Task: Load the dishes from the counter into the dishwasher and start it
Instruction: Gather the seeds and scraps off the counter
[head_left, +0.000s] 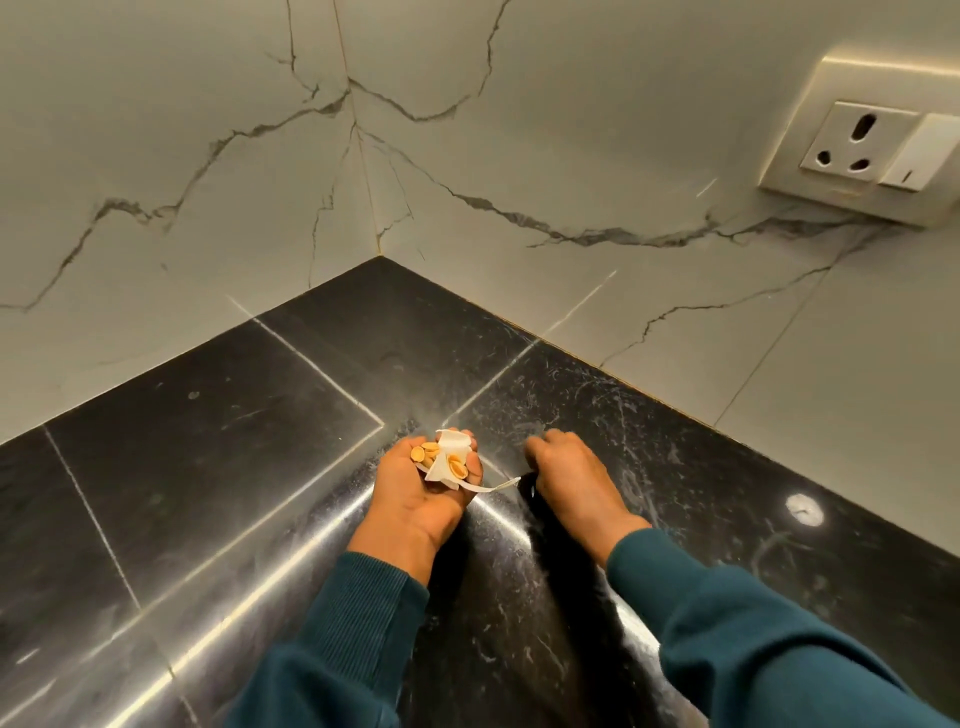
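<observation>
We are cupping our left hand (423, 486) palm up, its fingers (470, 460) curling loosely round a small heap of scraps: a crumpled piece of white paper (448, 457) and several tan nut shells (427, 451) that are lying in and beside it. A thin white strip (493, 486) is trailing from that paper toward our other hand. We are holding our right hand (569, 475) palm down just beside the left, its fingers (535, 448) bending down so that the tips are meeting the tabletop (218, 452); whether they are pinching anything there, we cannot tell, since the back of the hand is hiding them. The end of the strip is lying right at the thumb side of this hand, and we cannot tell whether it is touching.

Both wrists are coming out of dark teal sleeves (769, 629), and both hands are hovering low over the black polished stone tabletop, near the spot where its pale seams are crossing. A round light reflection (804, 509) is shining on the stone to the right. The tabletop is running into a corner formed by two white marble-patterned walls (156, 156) with dark veins. A cream socket plate (872, 150) with a switch is sitting on the right wall, well apart from the hands. No dishes and no dishwasher are showing in our view.
</observation>
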